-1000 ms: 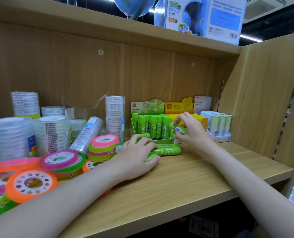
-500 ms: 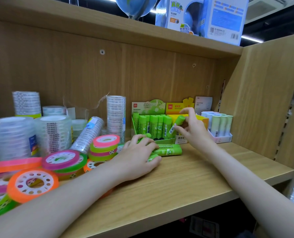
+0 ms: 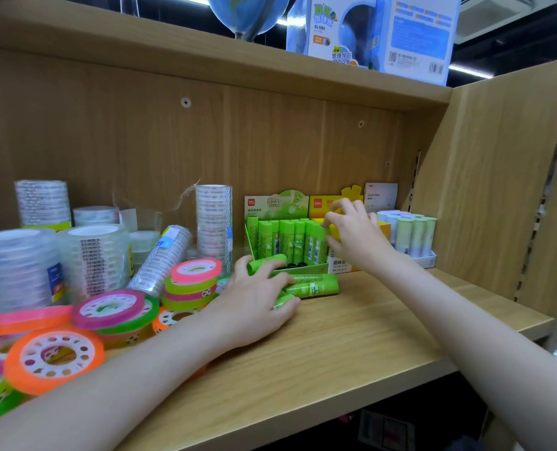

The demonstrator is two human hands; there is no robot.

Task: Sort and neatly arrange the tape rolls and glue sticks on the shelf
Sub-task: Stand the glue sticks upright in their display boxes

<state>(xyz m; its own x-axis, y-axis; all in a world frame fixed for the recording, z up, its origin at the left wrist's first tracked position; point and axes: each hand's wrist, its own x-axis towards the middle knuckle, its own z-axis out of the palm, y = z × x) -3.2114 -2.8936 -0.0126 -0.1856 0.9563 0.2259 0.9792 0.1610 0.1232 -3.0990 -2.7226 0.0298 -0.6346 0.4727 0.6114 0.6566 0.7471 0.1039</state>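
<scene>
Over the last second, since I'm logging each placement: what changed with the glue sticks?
The right hand raised its green glue stick and stood it in the green display box. The left hand stayed gripping the loose glue sticks; the tape rolls stayed put.

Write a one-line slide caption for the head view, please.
Left hand holds loose green glue sticks; right hand reaches the display box.

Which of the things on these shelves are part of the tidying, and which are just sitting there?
Part of the job:
- green glue sticks under the left hand
- green box at the right hand
- coloured tape rolls
- clear tape rolls

Just there:
- globe
- globe box, top shelf
</scene>
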